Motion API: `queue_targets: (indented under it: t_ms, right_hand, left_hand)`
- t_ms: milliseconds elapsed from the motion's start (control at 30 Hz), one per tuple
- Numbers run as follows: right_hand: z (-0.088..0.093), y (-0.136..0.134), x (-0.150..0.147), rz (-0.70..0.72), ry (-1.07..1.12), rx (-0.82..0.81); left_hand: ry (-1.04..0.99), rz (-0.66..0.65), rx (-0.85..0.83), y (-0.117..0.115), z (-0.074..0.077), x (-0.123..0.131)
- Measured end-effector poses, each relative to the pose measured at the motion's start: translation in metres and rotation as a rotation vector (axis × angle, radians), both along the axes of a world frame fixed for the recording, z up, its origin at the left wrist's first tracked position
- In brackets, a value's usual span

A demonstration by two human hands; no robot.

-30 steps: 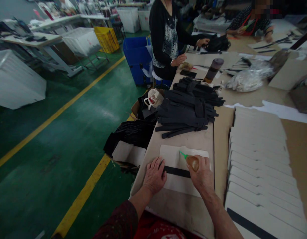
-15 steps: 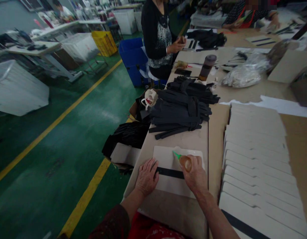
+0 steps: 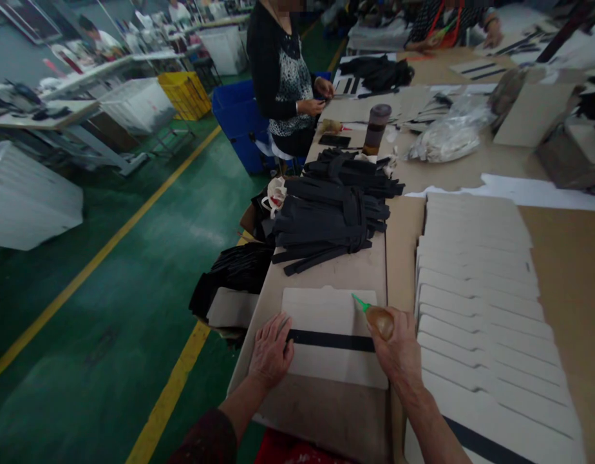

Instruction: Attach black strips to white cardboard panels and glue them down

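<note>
A pale board point(image 3: 329, 367) lies flat on the table in front of me, with a black strip point(image 3: 331, 339) running across its middle. My left hand point(image 3: 272, 348) rests on the board's left edge, fingers stretched out at the strip's left end. In my right hand point(image 3: 398, 345) is a squeeze bottle point(image 3: 380, 322) of amber liquid, tilted, its green nozzle point(image 3: 359, 301) pointing up and left over the upper right of the board. Whether the tip touches the board I cannot tell.
Bundled black strips point(image 3: 321, 219) lie just beyond the board. Overlapping pale boards point(image 3: 476, 290) fill the right side. Farther back stand a dark drink bottle point(image 3: 376, 129) and a plastic bag point(image 3: 452, 138). A co-worker point(image 3: 283, 77) sits at the table's far left.
My right hand has carried the squeeze bottle rightward over the board, uncovering more of the black strip. My left hand stays at the left edge. The camera view has shifted slightly.
</note>
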State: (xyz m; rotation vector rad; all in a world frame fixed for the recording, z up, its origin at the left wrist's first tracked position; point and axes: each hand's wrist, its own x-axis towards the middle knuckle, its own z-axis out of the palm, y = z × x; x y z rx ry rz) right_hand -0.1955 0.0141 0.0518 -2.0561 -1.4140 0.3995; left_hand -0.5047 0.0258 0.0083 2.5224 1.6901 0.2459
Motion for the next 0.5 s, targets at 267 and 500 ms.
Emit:
queue_targets:
  t_ms: [267,500]
  right_hand:
    - [0.005,0.007,-0.008,0.078,-0.006,-0.044]
    - [0.012,-0.01,0.016,-0.11,-0.047,-0.097]
  left_hand:
    - [-0.001,-0.005,0.001,0.0,-0.001,-0.001]
    - [-0.027,0.0,0.014,0.0,-0.002,0.0]
